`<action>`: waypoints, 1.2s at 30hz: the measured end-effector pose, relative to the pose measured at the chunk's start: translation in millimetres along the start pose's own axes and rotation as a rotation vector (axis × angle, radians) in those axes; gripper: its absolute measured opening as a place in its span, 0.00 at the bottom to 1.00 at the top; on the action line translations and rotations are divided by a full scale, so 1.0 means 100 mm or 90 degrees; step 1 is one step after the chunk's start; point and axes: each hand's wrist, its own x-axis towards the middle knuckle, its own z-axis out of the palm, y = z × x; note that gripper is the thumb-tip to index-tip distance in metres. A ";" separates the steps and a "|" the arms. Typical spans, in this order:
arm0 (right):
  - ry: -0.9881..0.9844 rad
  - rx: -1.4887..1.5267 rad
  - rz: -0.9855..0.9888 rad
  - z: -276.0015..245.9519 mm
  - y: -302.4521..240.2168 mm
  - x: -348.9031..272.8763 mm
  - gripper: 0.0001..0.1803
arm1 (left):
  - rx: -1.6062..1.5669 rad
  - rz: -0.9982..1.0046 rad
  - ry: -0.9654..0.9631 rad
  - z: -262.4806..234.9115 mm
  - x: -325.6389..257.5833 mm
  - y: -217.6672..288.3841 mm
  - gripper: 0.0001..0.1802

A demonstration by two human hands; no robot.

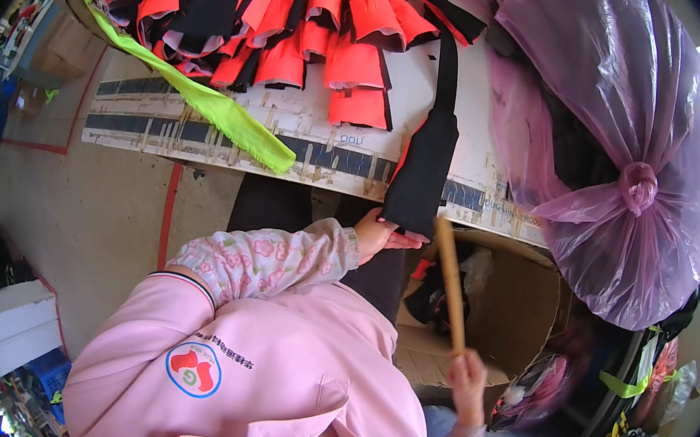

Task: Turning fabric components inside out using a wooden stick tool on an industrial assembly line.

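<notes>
Over the table's near edge hangs a black fabric piece (420,175), wide at its lower end and narrowing to a strap toward the back. My left hand (376,235) grips its lower end, thumb on top and fingers beneath. A wooden stick (452,289) is held at its lower end in my right hand (468,380), whose fingers wrap round it. The stick slants up, its tip beside the black fabric's lower corner; whether they touch I cannot tell. Behind lies a heap of orange and black fabric pieces (286,17).
The table (231,123) is covered with worn white board. A bright yellow-green strip (208,103) trails across its left side. Knotted purple plastic bags (628,129) bulge at the right. An open cardboard box (516,311) with dark items stands below the table's right edge.
</notes>
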 end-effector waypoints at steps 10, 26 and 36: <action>-0.126 0.075 0.113 0.64 -0.15 0.32 0.13 | -0.008 0.032 0.094 0.13 -0.02 -0.09 0.17; -0.267 0.444 0.148 1.20 -0.89 1.39 0.14 | 0.181 0.037 0.119 -0.06 0.13 -0.20 0.15; -0.156 0.589 0.244 1.21 -0.71 0.49 0.13 | 0.026 0.087 0.067 0.08 0.12 -0.24 0.15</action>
